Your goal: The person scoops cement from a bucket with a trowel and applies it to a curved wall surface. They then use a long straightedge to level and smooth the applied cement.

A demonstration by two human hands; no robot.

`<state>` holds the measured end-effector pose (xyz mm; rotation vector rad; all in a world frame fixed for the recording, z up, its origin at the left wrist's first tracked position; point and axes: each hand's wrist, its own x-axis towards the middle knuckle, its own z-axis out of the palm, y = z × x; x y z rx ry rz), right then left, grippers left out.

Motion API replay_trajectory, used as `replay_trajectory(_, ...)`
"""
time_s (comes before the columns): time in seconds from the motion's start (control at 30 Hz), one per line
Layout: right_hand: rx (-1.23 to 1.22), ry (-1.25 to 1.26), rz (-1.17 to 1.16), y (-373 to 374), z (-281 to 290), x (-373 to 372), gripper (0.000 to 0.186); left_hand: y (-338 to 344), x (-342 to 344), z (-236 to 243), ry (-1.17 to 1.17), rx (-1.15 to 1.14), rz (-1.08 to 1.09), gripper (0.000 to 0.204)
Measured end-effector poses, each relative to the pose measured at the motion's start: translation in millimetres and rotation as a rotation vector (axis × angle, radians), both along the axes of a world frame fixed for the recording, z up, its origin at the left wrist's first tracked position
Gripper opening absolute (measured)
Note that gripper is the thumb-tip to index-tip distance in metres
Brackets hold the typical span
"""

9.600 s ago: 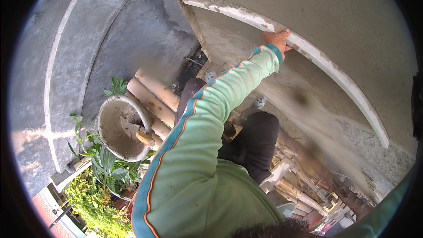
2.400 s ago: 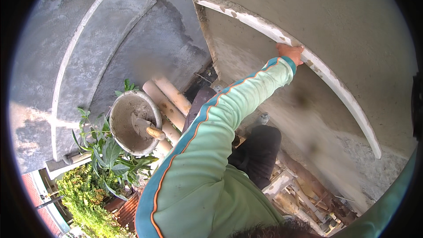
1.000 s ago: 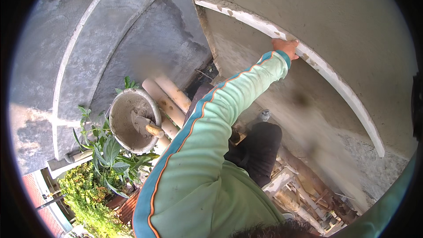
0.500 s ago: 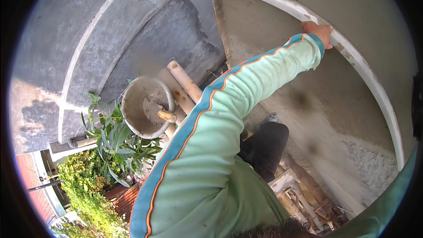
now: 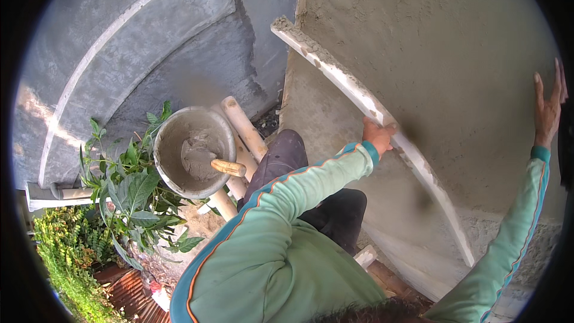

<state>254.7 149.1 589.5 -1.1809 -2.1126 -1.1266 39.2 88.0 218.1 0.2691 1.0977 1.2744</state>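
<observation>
My left hand [image 5: 376,133] grips a long white straightedge strip [image 5: 342,82], its upper end coated with wet cement, slanting down to the right against the grey plastered wall [image 5: 454,72]. My right hand [image 5: 547,107] is raised at the far right, fingers stretched upward on or close to the wall; whether it touches cannot be told. A bucket [image 5: 174,178] of grey mortar sits at my left, holding a trowel with a wooden handle [image 5: 228,167]. My knees are bent below the strip.
Several pale round poles [image 5: 244,124] lie beside and under the bucket. Leafy plants [image 5: 134,194] crowd the bucket's left. A grey wall [image 5: 89,96] with a curved light band stands left. Lower down are foliage and rusty corrugated sheet [image 5: 140,293].
My left hand and the strip have moved down and to the left, the strip's top end now lower. My right hand has come into view at the right, raised along the wall.
</observation>
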Motion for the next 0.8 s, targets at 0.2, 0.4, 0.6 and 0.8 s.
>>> replay_trajectory(0.2, -0.820, -0.234, -0.100, -158.2, -189.3, -62.0, 0.100, -69.0, -46.2, -59.4, 0.008, 0.003, 0.004, 0.057)
replay_trajectory(0.4, -0.950, -0.069, -0.316, -279.8, -314.9, -9.8, 0.107, -98.4, -59.1, -63.3, 0.009, -0.002, 0.044, 0.057)
replay_trajectory(0.6, -0.858, 0.102, -0.400, -305.0, -366.0, 64.7, 0.087, -127.3, -56.4, -27.1, 0.084, 0.059, 0.093, 0.055)
replay_trajectory(0.8, -0.944, 0.281, -0.133, -300.7, -334.5, 83.5, 0.062, -178.4, -49.4, -13.1, -0.214, 0.089, 0.162, 0.053)
